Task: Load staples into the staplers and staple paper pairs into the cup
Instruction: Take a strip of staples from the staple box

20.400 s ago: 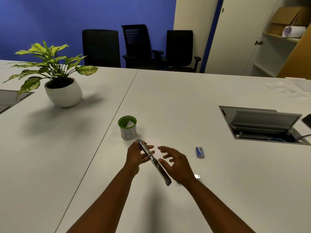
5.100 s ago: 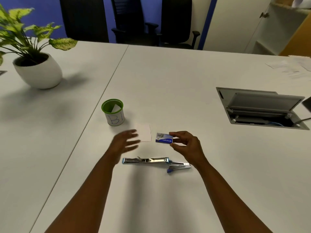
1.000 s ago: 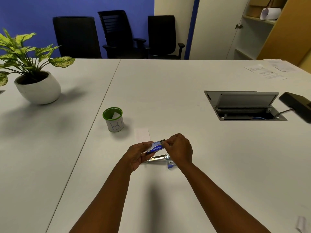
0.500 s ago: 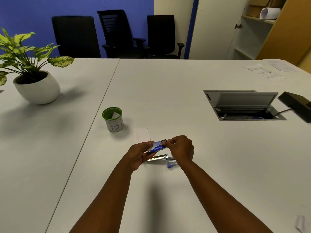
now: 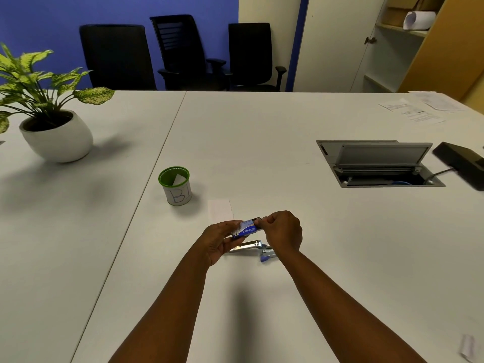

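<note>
My left hand (image 5: 218, 239) holds a small blue staple box (image 5: 245, 229) above the table. My right hand (image 5: 282, 231) pinches the box's right end, where its inner tray shows slightly. Under both hands lies the opened stapler (image 5: 252, 246), silver with a blue end, flat on the table. A white paper slip (image 5: 220, 209) lies just beyond the hands. The green-rimmed white cup (image 5: 176, 186) marked "B1" stands to the left with a paper piece inside.
A potted plant (image 5: 56, 132) stands at the far left. An open cable hatch (image 5: 377, 163) and a black device (image 5: 461, 163) are at the right. Printed sheets (image 5: 416, 111) lie far right, and a paper scrap (image 5: 467, 351) sits at the bottom right corner.
Both hands stay together on the staple box over the stapler; my right hand's fingers have shifted slightly at the box's right end. The stapler and cup have not moved.
</note>
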A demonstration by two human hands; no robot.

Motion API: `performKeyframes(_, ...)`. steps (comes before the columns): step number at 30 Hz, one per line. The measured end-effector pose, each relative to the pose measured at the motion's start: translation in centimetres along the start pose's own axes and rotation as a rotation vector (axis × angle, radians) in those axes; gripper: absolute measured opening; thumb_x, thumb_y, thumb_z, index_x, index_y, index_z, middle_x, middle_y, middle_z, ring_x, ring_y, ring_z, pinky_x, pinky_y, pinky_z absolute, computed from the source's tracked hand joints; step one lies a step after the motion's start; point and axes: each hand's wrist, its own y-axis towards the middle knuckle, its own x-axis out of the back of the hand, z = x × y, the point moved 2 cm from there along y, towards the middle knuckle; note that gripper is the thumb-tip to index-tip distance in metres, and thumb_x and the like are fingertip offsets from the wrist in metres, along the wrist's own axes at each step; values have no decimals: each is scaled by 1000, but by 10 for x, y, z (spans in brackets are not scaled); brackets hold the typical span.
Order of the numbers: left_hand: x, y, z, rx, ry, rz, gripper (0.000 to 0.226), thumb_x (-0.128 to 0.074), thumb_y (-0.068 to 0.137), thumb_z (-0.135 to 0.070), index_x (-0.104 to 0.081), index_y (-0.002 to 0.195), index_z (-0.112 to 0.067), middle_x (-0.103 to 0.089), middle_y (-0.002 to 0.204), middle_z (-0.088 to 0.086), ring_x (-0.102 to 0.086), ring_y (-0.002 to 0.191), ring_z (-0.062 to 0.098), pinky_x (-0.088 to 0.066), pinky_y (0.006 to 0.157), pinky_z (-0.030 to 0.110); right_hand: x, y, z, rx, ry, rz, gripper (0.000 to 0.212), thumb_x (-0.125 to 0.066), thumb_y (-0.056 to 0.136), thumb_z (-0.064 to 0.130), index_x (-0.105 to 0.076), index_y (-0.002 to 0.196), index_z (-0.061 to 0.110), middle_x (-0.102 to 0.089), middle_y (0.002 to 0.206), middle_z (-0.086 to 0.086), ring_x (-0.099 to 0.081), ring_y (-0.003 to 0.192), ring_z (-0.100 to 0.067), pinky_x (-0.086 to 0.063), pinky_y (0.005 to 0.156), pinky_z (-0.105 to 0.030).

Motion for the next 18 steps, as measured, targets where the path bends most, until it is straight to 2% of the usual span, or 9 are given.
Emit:
performKeyframes(7, 2, 1, 0, 9, -12, -7, 5, -65, 82, -8, -65, 85, -4, -66, 87, 17, -68, 71, 25, -57, 51, 23, 0, 1, 0, 17, 124, -31, 28, -66, 82, 36, -69, 89, 9, -69, 101, -9, -64, 89, -25, -42, 65, -26)
performKeyframes(10, 2, 1, 0, 20, -19, -16, 7, -64, 82, -8, -65, 87, -4, -66, 88, 18, -67, 75, 27, -58, 51, 23, -1, 6, -2, -10, 267, 0, 26, -67, 81, 34, -70, 86, 9, -71, 95, -9, -62, 83, -23, -44, 67, -27)
performKeyframes(13, 3, 0, -1, 26, -29, -13, 8, -64, 83, -7, -65, 89, -3, -65, 90, 18, -67, 75, 26, -58, 51, 23, 2, 10, -6, -43, 434, -67, 23, -68, 81, 28, -69, 77, 6, -72, 84, -11, -61, 74, -21, -47, 72, -30)
performKeyframes(15, 5, 0, -4, 21, -40, -18, 8, -63, 83, -6, -64, 90, -2, -64, 93, 19, -66, 77, 27, -58, 53, 22, 5, 10, -10, -43, 474, -126, 20, -70, 80, 25, -67, 73, 6, -71, 78, -11, -63, 72, -22, -50, 75, -33)
performKeyframes(18, 12, -1, -8, -2, -43, -40, 7, -61, 84, -4, -63, 90, -2, -63, 95, 19, -64, 78, 26, -58, 53, 21, 4, 8, -15, -18, 518, -111, 13, -73, 76, 19, -66, 77, 8, -70, 78, -10, -67, 73, -26, -54, 77, -37)
